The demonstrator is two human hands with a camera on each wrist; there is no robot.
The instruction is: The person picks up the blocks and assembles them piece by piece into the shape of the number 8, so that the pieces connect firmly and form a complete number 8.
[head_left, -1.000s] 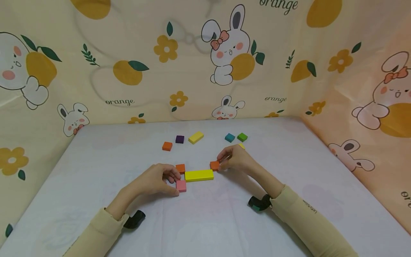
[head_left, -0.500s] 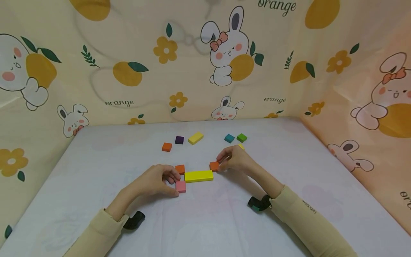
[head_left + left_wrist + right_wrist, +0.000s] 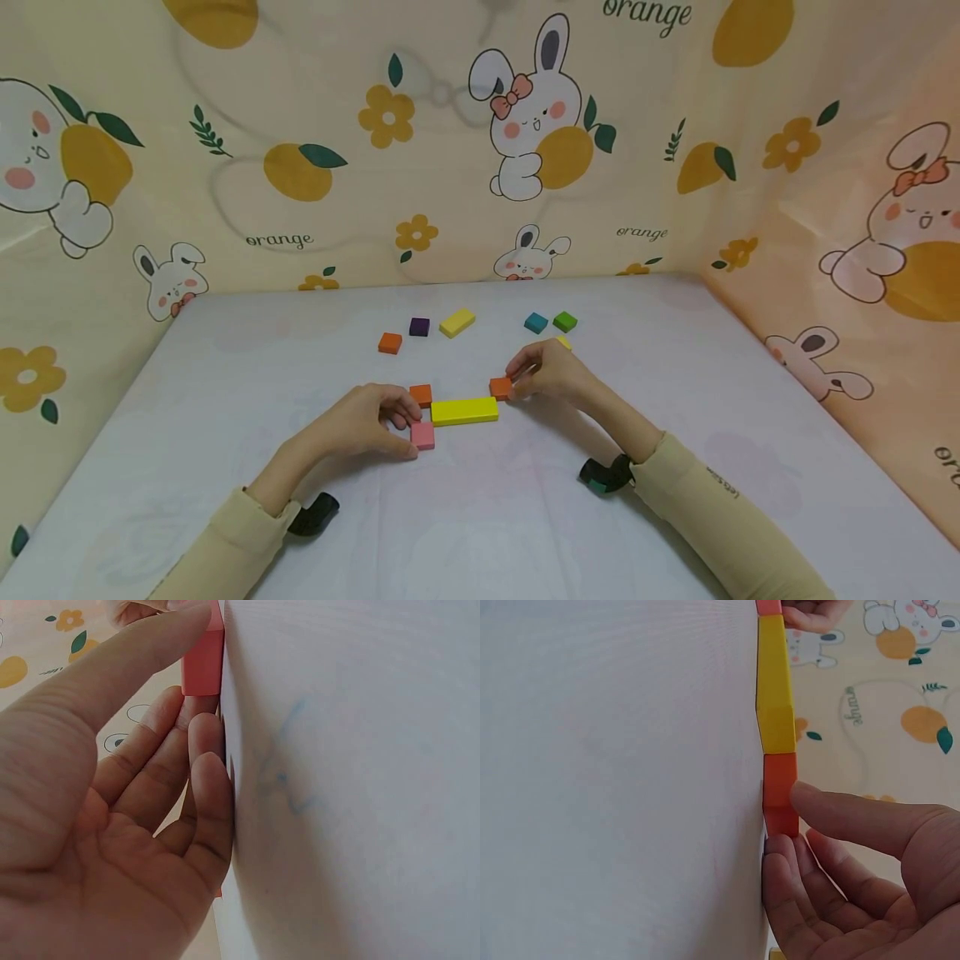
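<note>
My left hand (image 3: pixel 411 432) pinches a small pink block (image 3: pixel 423 435) that lies on the white table (image 3: pixel 480 517). In the left wrist view my thumb and fingers close on the pink block (image 3: pixel 202 664). A long yellow block (image 3: pixel 464 410) lies flat between my hands, with an orange block (image 3: pixel 421 395) just behind its left end. My right hand (image 3: pixel 515 382) pinches another orange block (image 3: pixel 500 387) at the yellow block's right end. In the right wrist view this orange block (image 3: pixel 780 796) touches the yellow block (image 3: pixel 775 682).
Further back lie an orange block (image 3: pixel 390 342), a purple block (image 3: pixel 420 326), a short yellow block (image 3: pixel 457 322), a teal block (image 3: pixel 536 322) and a green block (image 3: pixel 565 321). A small yellow piece (image 3: pixel 564 341) peeks from behind my right hand. Printed cloth walls (image 3: pixel 300 167) enclose the table.
</note>
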